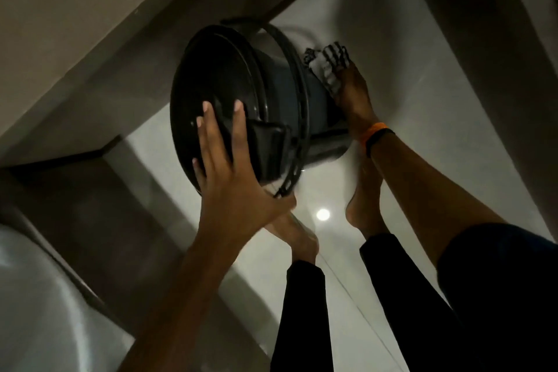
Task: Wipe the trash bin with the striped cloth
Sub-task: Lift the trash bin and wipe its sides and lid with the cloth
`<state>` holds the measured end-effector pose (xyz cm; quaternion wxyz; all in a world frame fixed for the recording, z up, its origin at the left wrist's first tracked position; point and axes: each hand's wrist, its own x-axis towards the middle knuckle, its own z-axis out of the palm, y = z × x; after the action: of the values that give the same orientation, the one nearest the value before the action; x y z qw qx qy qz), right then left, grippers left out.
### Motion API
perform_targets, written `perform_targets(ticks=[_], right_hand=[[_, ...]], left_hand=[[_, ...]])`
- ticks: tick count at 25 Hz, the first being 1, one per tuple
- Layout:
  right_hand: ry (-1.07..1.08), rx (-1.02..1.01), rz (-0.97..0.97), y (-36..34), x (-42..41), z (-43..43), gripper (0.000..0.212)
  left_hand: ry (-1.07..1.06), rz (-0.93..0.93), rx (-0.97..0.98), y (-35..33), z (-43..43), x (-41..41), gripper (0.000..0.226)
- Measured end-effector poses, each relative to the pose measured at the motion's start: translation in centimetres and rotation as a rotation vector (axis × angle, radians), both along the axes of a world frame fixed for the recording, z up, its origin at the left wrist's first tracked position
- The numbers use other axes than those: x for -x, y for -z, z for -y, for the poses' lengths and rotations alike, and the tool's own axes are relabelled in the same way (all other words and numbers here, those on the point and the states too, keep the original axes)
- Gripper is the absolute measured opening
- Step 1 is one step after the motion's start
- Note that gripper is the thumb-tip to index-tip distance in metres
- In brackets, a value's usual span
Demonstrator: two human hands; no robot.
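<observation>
Sideways trash bin (pixel 290 90), striped cloth (pixel 329 66) at rim

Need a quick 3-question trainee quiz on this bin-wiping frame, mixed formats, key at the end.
1. True or false: the left hand is holding the striped cloth.
2. Multiple choice: where is the right hand pressing the cloth? A) on the lid B) against the side wall of the trash bin C) on the floor
3. Fill in: the wrist with the orange and black bands belongs to the ___ arm.

Key:
1. False; it lies spread, fingers open, on the bin's dark lid, with no cloth.
2. B
3. right
</observation>
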<state>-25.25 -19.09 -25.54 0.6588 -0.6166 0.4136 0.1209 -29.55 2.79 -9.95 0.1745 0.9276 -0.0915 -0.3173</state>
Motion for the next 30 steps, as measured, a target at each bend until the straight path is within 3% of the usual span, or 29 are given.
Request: perform_targets(ticks=[2,4,7,9,13,15,19,21,23,25,28,30], right_hand=[[0.121,-0.037,0.019,-2.7,0.7,0.4,0.03],[0.1,0.003,0.14,-5.8,4.1,-1.4,0.026],[-0.117,0.108,0.341,-8.5,9.7,-7.2,0.045],[-0.28,0.191,0.334,-6.5,11.0,-9.6,0.055],[0.236,0.121,-0.022,-1.5,6.1,-4.7,0.05],[0.255,0.115,-0.001,-1.4,5.2,-5.0,0.055],[-0.154,0.288,0.362,-7.6,7.8,-12.6,0.056],[-0.222,0.396,0.336,-6.7,7.5,-11.1,0.059],[-0.236,0.52,0.147,-3.7,5.5,-6.9,0.062],[-0.115,0.369,-0.002,-0.4,2.6,-3.1,0.055],[0.147,0.146,0.037,0.6,-0.1,-1.6,0.05],[0.006,0.194,0.145,-0.1,0.8,-3.1,0.052]], left_hand=[[-0.186,0.068,0.059,0.4,1.2,-1.5,0.127],[-0.272,0.094,0.081,0.5,2.5,-2.5,0.119],[-0.365,0.067,0.136,0.0,4.8,-3.3,0.104],[-0.419,0.068,0.15,0.0,4.9,-3.6,0.095],[-0.569,-0.009,0.295,-0.2,3.2,-4.0,0.086],[-0.552,0.01,0.279,-0.2,3.0,-4.3,0.084],[-0.521,-0.047,0.268,0.1,2.6,-4.7,0.095],[-0.49,-0.109,0.341,0.3,1.6,-4.5,0.106],[-0.381,-0.143,0.334,1.1,0.4,-4.4,0.12],[-0.183,-0.092,0.203,2.0,-0.2,-3.8,0.139],[-0.119,-0.022,0.119,3.3,0.4,-3.1,0.159],[-0.169,-0.003,0.107,3.3,1.8,-3.0,0.159]])
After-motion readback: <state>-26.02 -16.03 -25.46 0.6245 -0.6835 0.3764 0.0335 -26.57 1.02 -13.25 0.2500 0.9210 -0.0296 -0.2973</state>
